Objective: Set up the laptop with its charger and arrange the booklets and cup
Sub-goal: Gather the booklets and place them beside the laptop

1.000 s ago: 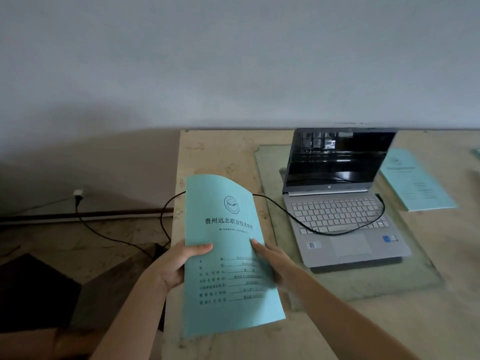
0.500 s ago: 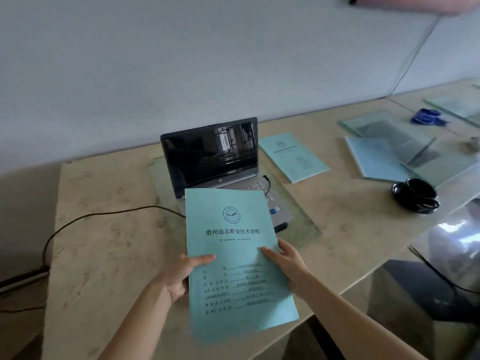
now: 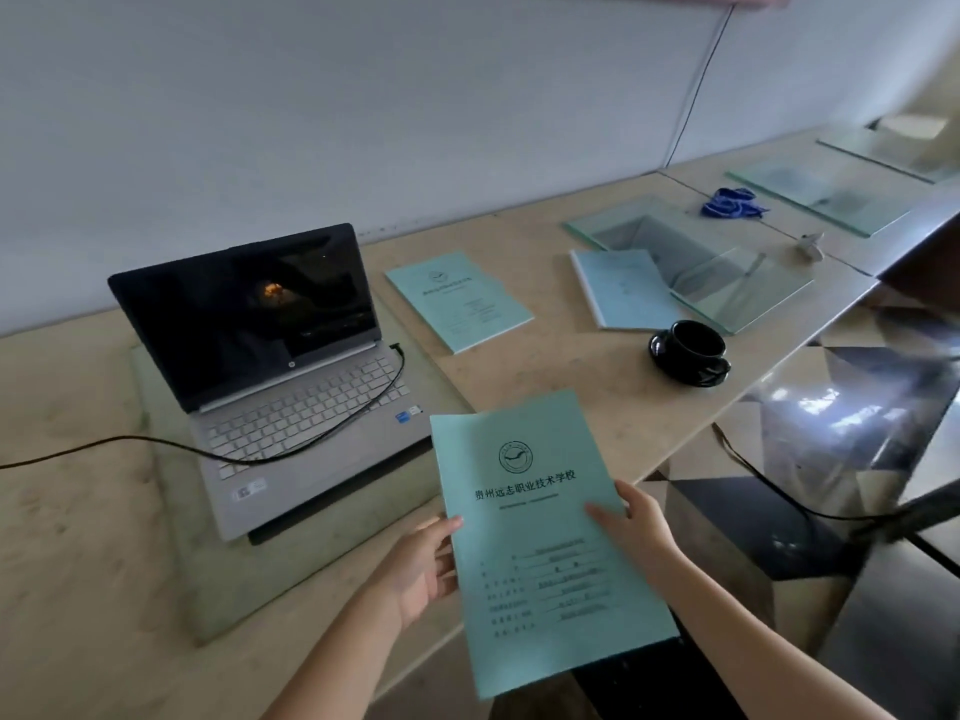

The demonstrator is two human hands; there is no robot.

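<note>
I hold a green booklet [image 3: 545,537] over the near edge of the pale stone table [image 3: 78,511], my left hand [image 3: 421,569] and right hand [image 3: 636,527] each closing a grip on one side. The open laptop [image 3: 291,376] sits on a glass sheet [image 3: 244,579] against the plain grey wall [image 3: 363,111], charger cable [image 3: 156,444] trailing across its keys. Another booklet [image 3: 460,301] and a black cup [image 3: 693,348] lie beyond.

Bare surface [image 3: 582,387] lies open ahead of me along the near edge, between the laptop [image 3: 291,387] and the cup [image 3: 693,350]; a booklet [image 3: 460,301] blocks farther back.

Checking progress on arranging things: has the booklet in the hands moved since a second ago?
Yes. The held booklet went from the laptop's left side, across it, to its front right corner.
</note>
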